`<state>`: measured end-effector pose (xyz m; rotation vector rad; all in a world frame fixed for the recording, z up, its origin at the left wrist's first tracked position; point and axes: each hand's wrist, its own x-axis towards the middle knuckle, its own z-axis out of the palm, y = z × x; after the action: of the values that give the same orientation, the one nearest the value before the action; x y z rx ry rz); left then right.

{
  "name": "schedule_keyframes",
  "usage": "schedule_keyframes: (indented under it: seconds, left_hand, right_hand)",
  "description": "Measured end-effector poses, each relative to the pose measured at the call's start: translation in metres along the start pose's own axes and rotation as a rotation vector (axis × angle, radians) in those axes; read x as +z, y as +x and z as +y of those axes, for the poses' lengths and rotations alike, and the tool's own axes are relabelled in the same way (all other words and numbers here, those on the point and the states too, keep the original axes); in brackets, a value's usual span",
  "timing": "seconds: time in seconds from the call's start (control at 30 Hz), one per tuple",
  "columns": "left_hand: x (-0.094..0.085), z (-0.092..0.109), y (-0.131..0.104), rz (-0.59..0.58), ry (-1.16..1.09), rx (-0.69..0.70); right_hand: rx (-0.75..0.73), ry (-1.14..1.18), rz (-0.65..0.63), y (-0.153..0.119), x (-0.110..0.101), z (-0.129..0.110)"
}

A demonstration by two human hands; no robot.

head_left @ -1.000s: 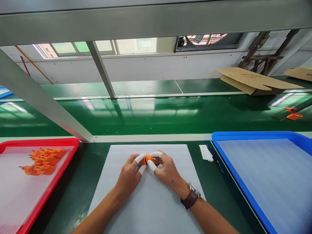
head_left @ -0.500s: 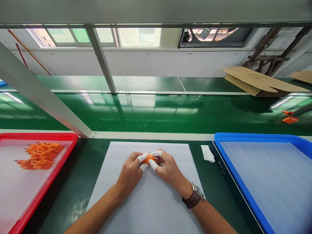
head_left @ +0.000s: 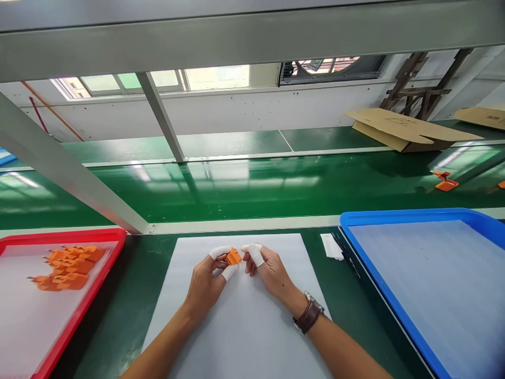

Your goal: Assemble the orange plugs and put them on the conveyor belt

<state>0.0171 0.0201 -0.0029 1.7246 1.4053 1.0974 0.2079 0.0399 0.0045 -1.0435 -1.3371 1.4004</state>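
Orange plastic-looking part (head_left: 233, 256) sits pinched between the white-covered thumb and forefinger of your left hand (head_left: 207, 279), the fingers closed around it above a white sheet (head_left: 236, 326). Your right hand (head_left: 272, 271), a brown-strapped watch (head_left: 309, 315) at its wrist, is poised just beside the part, fingers curled and thumb and forefinger drawn near each other; whether those fingertips grip anything small cannot be told. Well to the left of your left hand, similar orange pieces (head_left: 71, 267) lie grouped in a red tray (head_left: 81, 310). Right of your right hand are a white scrap (head_left: 332, 246) and, beyond it, a blue tray (head_left: 402, 215) lined in white. Ahead of both hands runs a glossy green surface (head_left: 244, 195), with a cardboard box (head_left: 410, 129) farther off to the right.
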Motion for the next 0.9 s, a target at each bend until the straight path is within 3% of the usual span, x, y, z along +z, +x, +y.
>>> schedule_keyframes:
  seconds: [0.1,0.27,0.47,0.9]
  left_hand:
    - [0.0,-0.002,-0.001,0.007,0.084,0.02]
    - [0.001,-0.003,-0.002,0.045,0.275,0.238]
    - [0.003,-0.001,-0.001,0.067,0.315,0.397]
    - [0.01,-0.006,-0.008,0.098,0.397,0.458]
  right_hand:
    - [-0.072,-0.062,0.008,-0.001,0.002,0.001]
    - [-0.145,-0.171,0.011,-0.003,0.004,0.001]
    - [-0.151,-0.239,-0.015,-0.004,0.004,-0.002]
    - [-0.088,-0.23,-0.056,-0.005,0.003,0.004]
